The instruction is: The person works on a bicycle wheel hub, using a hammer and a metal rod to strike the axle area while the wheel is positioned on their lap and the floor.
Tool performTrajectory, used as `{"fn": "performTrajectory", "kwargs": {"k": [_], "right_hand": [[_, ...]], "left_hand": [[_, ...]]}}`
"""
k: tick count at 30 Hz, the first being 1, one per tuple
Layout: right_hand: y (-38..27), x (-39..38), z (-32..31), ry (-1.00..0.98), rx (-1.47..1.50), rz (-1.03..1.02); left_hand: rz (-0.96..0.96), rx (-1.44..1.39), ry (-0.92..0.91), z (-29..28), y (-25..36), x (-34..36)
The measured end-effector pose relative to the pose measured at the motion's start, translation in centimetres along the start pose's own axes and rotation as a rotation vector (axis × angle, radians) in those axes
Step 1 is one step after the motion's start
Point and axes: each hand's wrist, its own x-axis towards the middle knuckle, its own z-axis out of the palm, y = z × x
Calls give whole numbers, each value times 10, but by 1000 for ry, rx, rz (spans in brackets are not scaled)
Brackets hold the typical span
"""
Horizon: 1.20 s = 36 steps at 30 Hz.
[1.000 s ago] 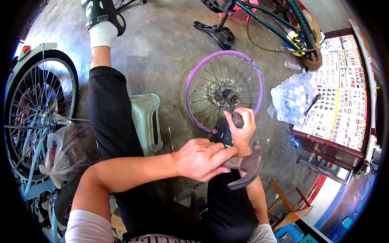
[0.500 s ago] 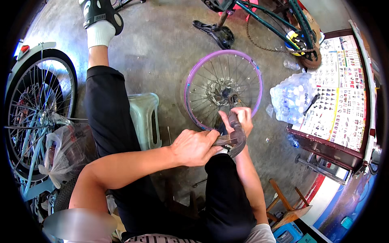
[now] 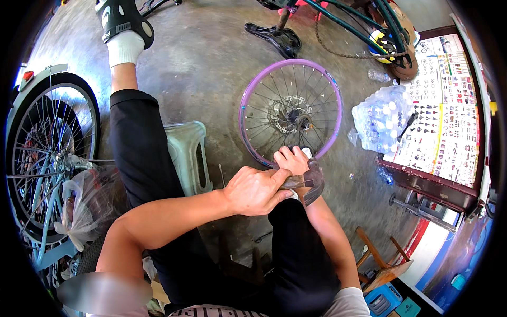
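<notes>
My left hand grips the wooden handle of a claw hammer, whose dark head points to the right. Just behind that head, my right hand has its fingers curled over, and what they hold is hidden. Both hands are above my bent right leg. Beyond them a purple tyreless wheel rim lies on the floor, with spokes, a brake disc and a hub in the middle.
A bicycle wheel and plastic bag stand left. A pale stool is beside my outstretched left leg. A dark bike frame and loose saddle lie ahead. Bottled water, a chart-covered table and wooden stool are right.
The hammer and my left hand have risen away from me. My right hand has moved slightly left, and the metal tool seen earlier in it is now hidden.
</notes>
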Motion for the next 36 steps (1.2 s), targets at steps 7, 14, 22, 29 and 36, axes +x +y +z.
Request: {"fn": "performTrajectory", "kwargs": {"k": [7, 14, 22, 29, 36], "right_hand": [[6, -13, -23, 115, 161, 67], [25, -1, -75, 157, 354, 176], [53, 49, -120, -85, 434, 234], [89, 80, -148, -175, 825, 582], [94, 62, -148, -63, 1014, 650]], "left_hand": [[-6, -12, 0, -4, 3, 4], [25, -59, 50, 1, 3, 1], [85, -123, 65, 3, 8, -2], [88, -95, 41, 4, 1, -1], [35, -68, 24, 0, -2, 3]]}}
